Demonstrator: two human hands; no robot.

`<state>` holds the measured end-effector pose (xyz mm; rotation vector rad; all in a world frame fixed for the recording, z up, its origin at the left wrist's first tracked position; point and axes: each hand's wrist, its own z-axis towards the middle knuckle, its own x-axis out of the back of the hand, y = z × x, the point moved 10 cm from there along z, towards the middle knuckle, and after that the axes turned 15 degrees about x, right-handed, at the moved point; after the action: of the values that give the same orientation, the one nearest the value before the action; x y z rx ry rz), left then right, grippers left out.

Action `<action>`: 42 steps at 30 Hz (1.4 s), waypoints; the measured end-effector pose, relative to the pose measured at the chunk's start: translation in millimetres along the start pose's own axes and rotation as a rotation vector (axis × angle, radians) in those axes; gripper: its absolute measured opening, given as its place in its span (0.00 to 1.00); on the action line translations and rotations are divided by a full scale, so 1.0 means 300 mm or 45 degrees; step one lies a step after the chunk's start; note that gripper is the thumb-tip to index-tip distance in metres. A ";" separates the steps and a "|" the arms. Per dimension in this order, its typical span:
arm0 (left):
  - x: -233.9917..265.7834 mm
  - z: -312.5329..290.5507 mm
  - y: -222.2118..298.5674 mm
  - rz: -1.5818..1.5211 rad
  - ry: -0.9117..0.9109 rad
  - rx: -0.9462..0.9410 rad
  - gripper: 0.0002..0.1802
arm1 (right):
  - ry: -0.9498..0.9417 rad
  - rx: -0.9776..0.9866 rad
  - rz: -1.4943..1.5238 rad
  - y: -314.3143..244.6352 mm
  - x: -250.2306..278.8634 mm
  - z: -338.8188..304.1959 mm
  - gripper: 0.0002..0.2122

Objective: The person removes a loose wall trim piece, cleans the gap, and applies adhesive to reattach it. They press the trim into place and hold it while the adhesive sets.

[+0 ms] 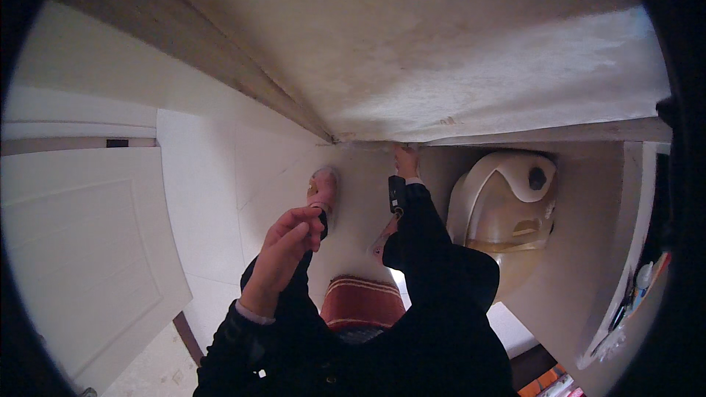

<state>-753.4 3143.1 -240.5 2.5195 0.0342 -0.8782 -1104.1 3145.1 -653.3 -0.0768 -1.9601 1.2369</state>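
My left hand [283,254] is held in front of me at the left, palm turned inward. Its fingers are loosely bent, and nothing shows in them. My right hand [406,160] reaches down and forward to the lower edge of a large pale, stained panel [456,51]. The fingertips meet that edge and are partly hidden there, so I cannot make out their grip. A small black device [397,195] sits at my right wrist.
A beige and cream plastic appliance or bin [507,206] stands right of my right arm. White door [81,228] at the left. Below me are a red striped cloth-covered seat or mat [362,301] and my pink shoe [322,190]. A shelf edge [625,250] with small items lies far right.
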 end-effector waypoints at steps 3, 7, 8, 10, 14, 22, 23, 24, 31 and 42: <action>0.004 0.003 -0.007 -0.010 0.033 0.014 0.18 | 0.010 0.043 0.191 0.054 -0.054 -0.020 0.11; 0.011 0.014 -0.009 0.020 0.091 0.000 0.19 | -0.206 -0.191 0.021 0.279 -0.152 -0.059 0.20; 0.010 0.016 -0.006 0.020 0.094 -0.011 0.19 | -0.320 -0.080 -0.084 0.294 -0.178 -0.059 0.20; 0.009 0.018 -0.006 0.011 0.104 -0.015 0.19 | -0.392 0.015 -0.227 0.316 -0.198 -0.079 0.18; -0.003 0.023 -0.006 -0.004 0.052 -0.001 0.18 | -0.329 0.129 -0.361 0.160 -0.126 -0.109 0.13; -0.006 0.017 -0.020 -0.048 0.023 0.029 0.18 | 0.455 0.362 -0.387 -0.431 0.229 -0.189 0.10; -0.004 0.015 -0.018 -0.035 0.031 0.025 0.19 | 0.491 0.321 -0.434 -0.441 0.250 -0.194 0.10; 0.001 0.015 -0.017 -0.033 0.046 0.028 0.19 | 0.503 0.236 -0.473 -0.427 0.266 -0.197 0.10; -0.006 0.011 -0.013 -0.051 0.007 0.022 0.18 | 0.143 0.676 -0.867 -0.461 0.238 -0.167 0.10; -0.018 0.016 -0.019 0.006 0.035 0.037 0.19 | 0.290 -0.095 0.189 -0.183 0.182 -0.075 0.13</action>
<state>-761.6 3146.7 -242.8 2.5578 0.0242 -0.8478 -1107.7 3157.0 -573.6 -0.3908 -1.8263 1.1926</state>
